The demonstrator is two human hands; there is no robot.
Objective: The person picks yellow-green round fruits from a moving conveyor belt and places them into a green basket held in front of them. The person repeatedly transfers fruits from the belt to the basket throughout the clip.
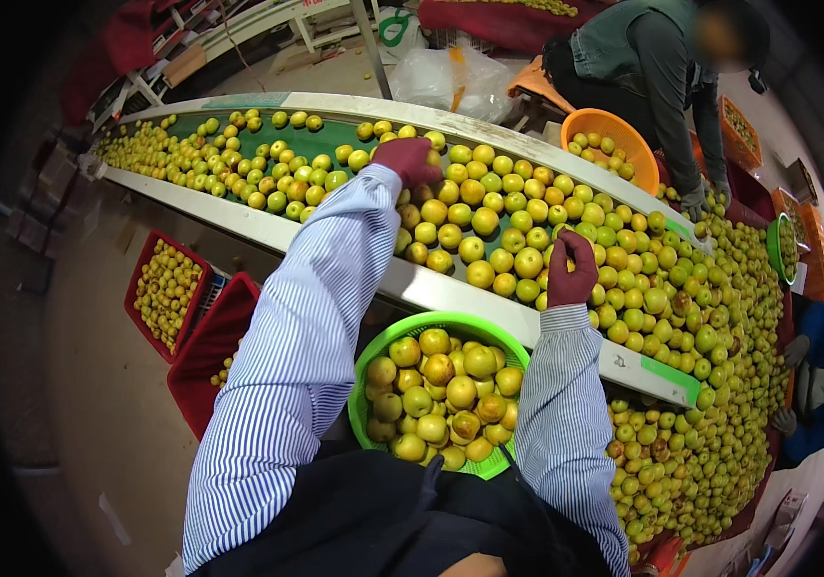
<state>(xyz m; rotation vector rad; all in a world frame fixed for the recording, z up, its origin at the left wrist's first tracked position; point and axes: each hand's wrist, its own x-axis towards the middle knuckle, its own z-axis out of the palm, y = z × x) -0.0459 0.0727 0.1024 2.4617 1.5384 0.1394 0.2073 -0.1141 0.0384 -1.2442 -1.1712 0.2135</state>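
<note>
My left hand (406, 163), in a maroon glove, reaches over the far half of a conveyor with a green belt (192, 128). A yellow-green fruit (433, 156) shows at its curled fingertips. Closer to me, my right hand (572, 270), gloved alike, hovers over the near side of the belt. Its fingers bend inward, and whether they hold anything is hidden. Round yellow-green fruits (529, 262), some with brown patches, lie around and below both hands. Between my forearms, against my front, is a bright green plastic basket (360, 404) filled with similar fruits (461, 391).
The conveyor's white side rail (412, 283) runs between me and the belt. Fruits are heaped at its right end (729, 346). Red-lined crates (139, 299) stand lower left. Across the belt, a person (661, 86) bends beside an orange basket (653, 166). Another person's gloved hands (796, 351) are at right.
</note>
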